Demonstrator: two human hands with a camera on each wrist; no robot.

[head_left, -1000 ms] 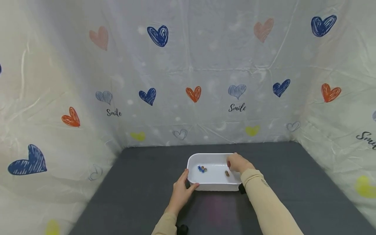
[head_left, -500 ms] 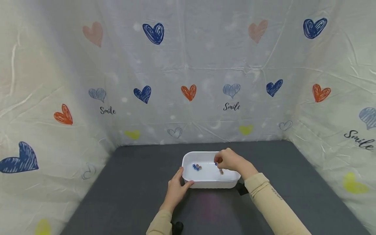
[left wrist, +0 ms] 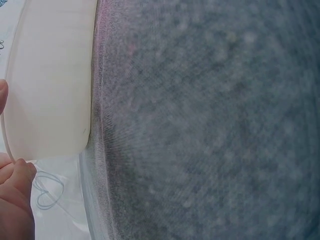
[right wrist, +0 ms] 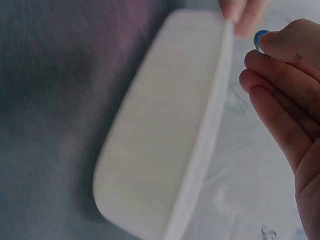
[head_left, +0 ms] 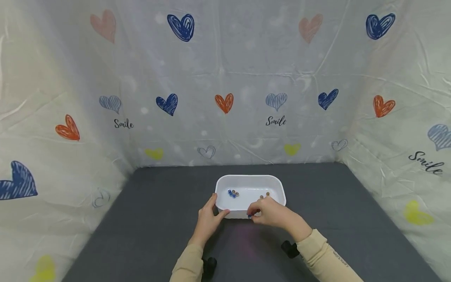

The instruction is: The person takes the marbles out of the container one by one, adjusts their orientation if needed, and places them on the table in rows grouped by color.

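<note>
The white tray (head_left: 251, 181) sits on the dark tabletop. My left hand (head_left: 206, 222) holds its near left corner, thumb on the front rim and fingers along the left side; the left wrist view shows fingertips at the rim (left wrist: 9, 150). With thumb and index finger, my right hand (head_left: 273, 213) pinches a blue marble (right wrist: 259, 40) just in front of the tray's front wall. Inside, a cluster of blue marbles (head_left: 230, 192) and brown marbles (head_left: 237, 194) lies toward the left. Two brown marbles (head_left: 267, 194) show on the right, partly behind the right hand.
A dark grey tabletop (head_left: 169, 203) extends around the tray. Behind it and to both sides hangs a pale curtain (head_left: 246, 129) printed with hearts. Black wrist devices (head_left: 290, 249) sit under both forearms.
My right hand has moved from inside the tray's right part, leftward and toward me over the front rim, carrying the blue marble. The left hand keeps its hold on the corner.
</note>
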